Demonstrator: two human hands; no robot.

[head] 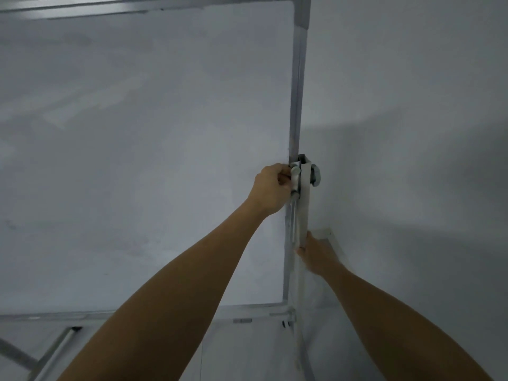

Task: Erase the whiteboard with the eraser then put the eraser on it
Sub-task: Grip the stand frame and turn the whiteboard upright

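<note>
Gripping the clamp knob [295,171] at the three-o'clock edge of the whiteboard [137,133], the left hand [270,188] curls tight, the right hand [316,253] clasps the stand post [304,213] toward five o'clock; surface looks wiped, eraser unseen, seemingly unplaced.

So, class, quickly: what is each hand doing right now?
Left hand: closed, gripping the small clamp knob.
Right hand: closed, fingers wrapped round the stand post.
</note>
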